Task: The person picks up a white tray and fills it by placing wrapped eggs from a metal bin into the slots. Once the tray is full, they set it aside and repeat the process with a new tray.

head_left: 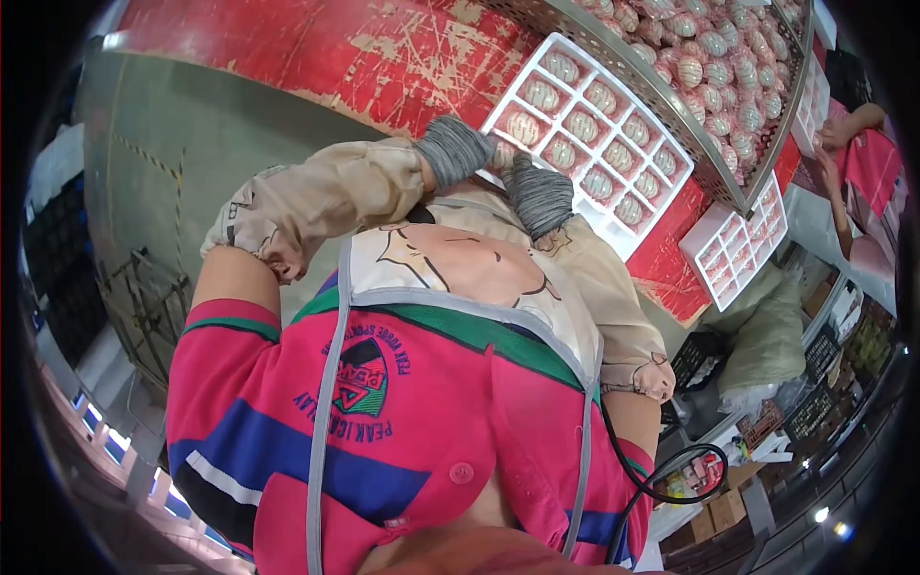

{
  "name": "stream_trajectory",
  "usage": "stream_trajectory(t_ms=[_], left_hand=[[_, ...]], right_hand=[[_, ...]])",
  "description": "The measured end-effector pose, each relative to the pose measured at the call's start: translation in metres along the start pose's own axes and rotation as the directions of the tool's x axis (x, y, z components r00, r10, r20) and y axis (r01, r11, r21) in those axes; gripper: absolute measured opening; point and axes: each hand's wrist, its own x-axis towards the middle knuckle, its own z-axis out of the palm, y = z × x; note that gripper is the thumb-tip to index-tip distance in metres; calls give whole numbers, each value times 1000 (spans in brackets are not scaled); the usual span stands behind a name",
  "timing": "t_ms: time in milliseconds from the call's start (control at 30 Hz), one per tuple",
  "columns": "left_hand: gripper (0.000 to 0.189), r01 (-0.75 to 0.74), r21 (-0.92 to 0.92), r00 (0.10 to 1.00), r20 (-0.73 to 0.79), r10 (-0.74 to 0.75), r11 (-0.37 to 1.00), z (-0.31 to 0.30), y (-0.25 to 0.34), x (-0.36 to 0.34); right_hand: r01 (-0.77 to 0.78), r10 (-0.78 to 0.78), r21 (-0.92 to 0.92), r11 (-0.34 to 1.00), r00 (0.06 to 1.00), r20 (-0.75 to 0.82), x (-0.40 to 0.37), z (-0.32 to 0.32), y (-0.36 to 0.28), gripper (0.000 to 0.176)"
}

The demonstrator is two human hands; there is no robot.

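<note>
1. Tray (613, 206) lies at 1 o'clock in the view, on the red top (383, 57). The visible cells each hold one round piece (586, 125).
2. Left cuff (452, 149) and right cuff (540, 195) meet at the tray's 8 o'clock corner. Both hands are hidden behind the cuffs, so it cannot be told whether they are clenched, released or grasping.
3. Judged step: working the cells at that near corner, either seating or adjusting pieces.
4. Next move likely calls for a straight drop into a single cell without nudging the neighbours.
5. The tray's long axis runs from 10 to 4 o'clock, with the short side towards the cuffs. The pieces are round and show no clear heading.
6. Bin (671, 115) sits just beyond the tray at 1 o'clock. A second tray (738, 240) lies at 3 o'clock. A co-worker's hand (832, 134) is at 2 o'clock, well apart.
</note>
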Motion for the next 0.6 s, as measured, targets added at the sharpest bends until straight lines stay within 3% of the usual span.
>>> stream_trajectory(t_ms=[67,133,200,233,267,333,367,400,433,467,533,600], left_hand=[[22,-2,-92,990,139,15,996,-19,4,4],[23,55,-136,994,103,-41,989,-3,-1,16],[27,-132,-73,989,-72,127,988,23,-7,25],[25,-116,-24,993,29,116,993,18,-7,27],[25,-127,-12,991,30,127,992,-4,-9,24],[21,-242,-101,947,193,258,965,-51,-22,26],[20,-351,-293,927,-245,285,890,-61,-36,24],[29,-323,34,908,-272,320,946,-80,-53,40],[28,4,375,922,-360,142,927,-119,-57,46],[30,-279,225,644,-678,355,934,-124,-98,68],[38,-235,528,874,-252,415,816,-198,-118,89],[38,-223,590,867,-243,434,776,-218,-123,109]], right_hand=[[55,-51,16,998,984,-169,5,5,0,31],[-20,18,-16,1000,995,-99,11,6,-3,29],[-9,2,-66,998,994,-108,15,11,-3,27],[-32,33,21,999,999,-42,15,12,-1,27],[-43,44,28,999,998,-53,11,5,-6,27],[-89,91,186,978,996,-2,3,-24,-13,30],[-63,64,112,992,998,-10,-1,-39,-18,30],[-71,75,119,990,997,-24,-1,-29,-14,30],[-85,109,181,980,987,-122,-2,-8,-5,30],[-95,149,243,965,966,-212,-6,6,-4,29],[-177,250,262,949,928,-277,-15,5,-13,28],[-154,284,301,941,843,-456,-22,15,-13,25]])
